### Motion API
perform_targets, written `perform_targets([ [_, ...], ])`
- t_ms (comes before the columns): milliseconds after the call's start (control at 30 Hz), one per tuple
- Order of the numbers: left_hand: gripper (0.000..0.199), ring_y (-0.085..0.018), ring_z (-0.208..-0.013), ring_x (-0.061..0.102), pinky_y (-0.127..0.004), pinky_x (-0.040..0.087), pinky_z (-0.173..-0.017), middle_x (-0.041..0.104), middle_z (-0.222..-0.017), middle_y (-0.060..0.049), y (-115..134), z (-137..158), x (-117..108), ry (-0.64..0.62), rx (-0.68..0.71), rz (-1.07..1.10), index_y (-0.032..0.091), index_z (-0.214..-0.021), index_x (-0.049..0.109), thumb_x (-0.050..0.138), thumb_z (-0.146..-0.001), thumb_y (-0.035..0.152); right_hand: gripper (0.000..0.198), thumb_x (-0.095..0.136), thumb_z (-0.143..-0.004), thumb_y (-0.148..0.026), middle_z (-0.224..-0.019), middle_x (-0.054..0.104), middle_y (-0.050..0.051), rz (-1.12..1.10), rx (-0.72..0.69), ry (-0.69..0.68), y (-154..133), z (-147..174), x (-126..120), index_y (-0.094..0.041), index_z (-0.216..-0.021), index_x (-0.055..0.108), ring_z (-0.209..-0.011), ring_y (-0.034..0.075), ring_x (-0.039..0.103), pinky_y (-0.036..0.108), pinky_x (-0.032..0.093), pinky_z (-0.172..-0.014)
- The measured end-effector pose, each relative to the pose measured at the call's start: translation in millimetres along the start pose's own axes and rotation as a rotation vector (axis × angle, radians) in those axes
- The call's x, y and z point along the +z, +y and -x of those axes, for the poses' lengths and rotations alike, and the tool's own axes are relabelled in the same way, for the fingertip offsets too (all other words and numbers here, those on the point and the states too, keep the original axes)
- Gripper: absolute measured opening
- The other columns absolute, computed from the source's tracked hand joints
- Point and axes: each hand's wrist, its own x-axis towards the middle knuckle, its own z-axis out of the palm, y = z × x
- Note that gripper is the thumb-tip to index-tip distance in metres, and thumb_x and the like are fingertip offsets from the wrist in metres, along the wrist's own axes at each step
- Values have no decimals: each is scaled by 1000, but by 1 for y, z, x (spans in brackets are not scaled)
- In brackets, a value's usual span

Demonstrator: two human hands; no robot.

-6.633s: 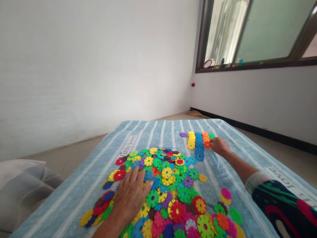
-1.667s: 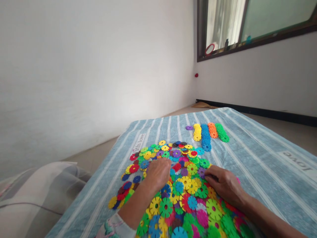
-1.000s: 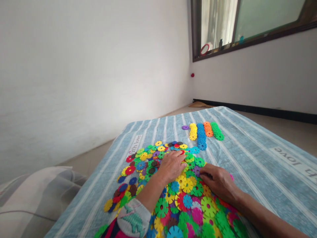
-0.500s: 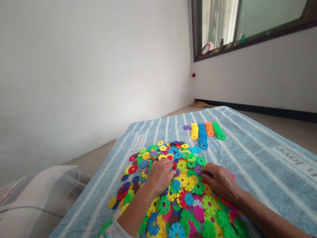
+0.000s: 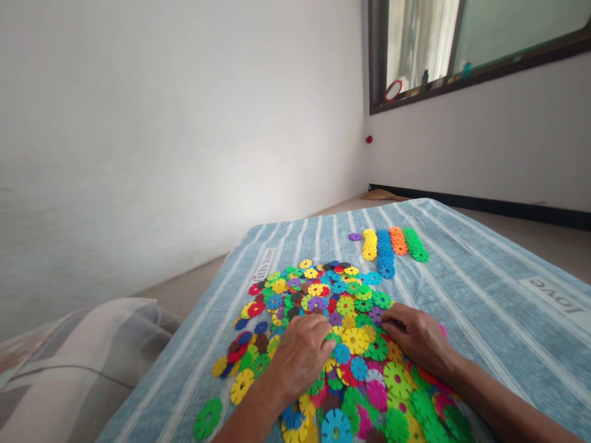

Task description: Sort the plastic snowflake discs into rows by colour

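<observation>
A broad pile of colourful notched plastic discs (image 5: 354,340) lies on the striped bedcover, several overlapping. My left hand (image 5: 302,352) rests palm down on the left-middle of the pile. Its fingers bend down among the discs, the thumb stands apart, and I see nothing held. Just beyond its fingertips lies a purple disc (image 5: 317,304). At the pile's right edge is my right hand (image 5: 418,337), resting on its side with fingers curled in. A second purple disc (image 5: 375,315) is beside its fingertips; whatever is inside the curled fingers is hidden.
Past the pile are overlapping rows of discs: yellow (image 5: 369,245), blue (image 5: 385,253), orange (image 5: 398,240) and green (image 5: 416,245). A single purple disc (image 5: 355,237) lies left of them. Grey-and-white checked cloth (image 5: 106,363) is at lower left, and a white wall (image 5: 184,123) rises behind.
My left hand has drawn back toward me over the pile, uncovering a purple disc. My right hand stays at the pile's right edge. The view has shifted slightly.
</observation>
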Motion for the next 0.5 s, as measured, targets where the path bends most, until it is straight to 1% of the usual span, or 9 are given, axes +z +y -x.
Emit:
perform_targets([
  [133,9,-21,-98,59,-38,45,-89,65,-100,-4,-5,3,0,-2,5,14,18,-91,62,57,-83,19,19,47,-83,-22,-79,65,0,10,4,0,1,0,0,-23,-79,66,-75,16,61,26,40,-65],
  [333,11,-25,-104,57,-42,45,-91,64,-105,-8,-15,3,-4,-27,-103,-63,16,-91,63,57,-83,22,20,47,-83,-22,-79,66,1,12,-26,2,0,0,-1,-22,-80,67,-73,16,61,26,41,-66],
  [500,16,-26,-104,58,-44,44,-92,65,-107,-9,-19,3,-2,-5,-143,-112,16,-94,63,52,-86,23,19,48,-83,-22,-80,67,0,35,-17,22,2,0,-1,-22,-82,67,-73,16,61,25,39,-64],
])
